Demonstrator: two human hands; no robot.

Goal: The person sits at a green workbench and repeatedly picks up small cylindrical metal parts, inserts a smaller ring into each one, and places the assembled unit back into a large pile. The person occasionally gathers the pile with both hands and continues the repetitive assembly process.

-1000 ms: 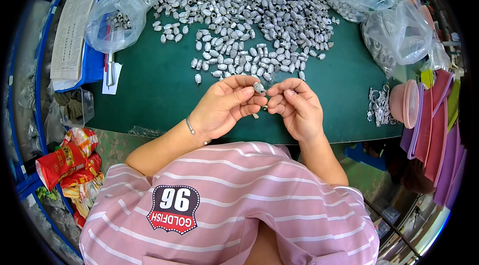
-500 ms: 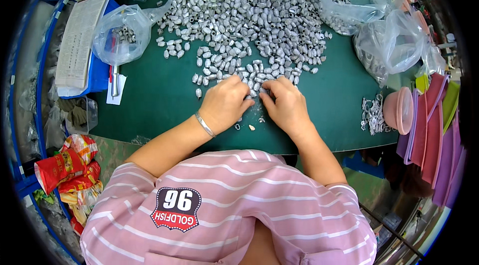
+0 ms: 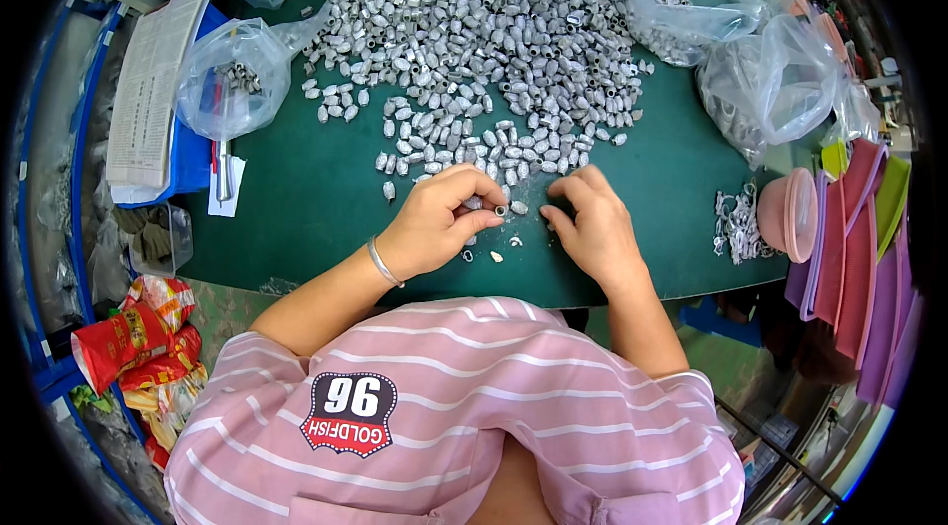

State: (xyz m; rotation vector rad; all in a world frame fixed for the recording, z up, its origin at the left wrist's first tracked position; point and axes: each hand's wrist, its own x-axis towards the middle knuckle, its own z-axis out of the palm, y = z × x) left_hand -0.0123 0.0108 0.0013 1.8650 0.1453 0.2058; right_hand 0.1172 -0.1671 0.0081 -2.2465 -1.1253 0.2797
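Just nearer me than my pinch lie some scraps; my left hand holds a bead between thumb and forefinger, my right hand is near it, thumb and forefinger parted; beyond both spreads the heap.

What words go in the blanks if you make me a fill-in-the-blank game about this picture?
1. The heap of metal pieces lies on a table coloured ____.
2. The hand pinching a small metal piece is the person's ____ one.
3. The pink tub is toward the picture's ____ side.

Missing words: green; left; right.
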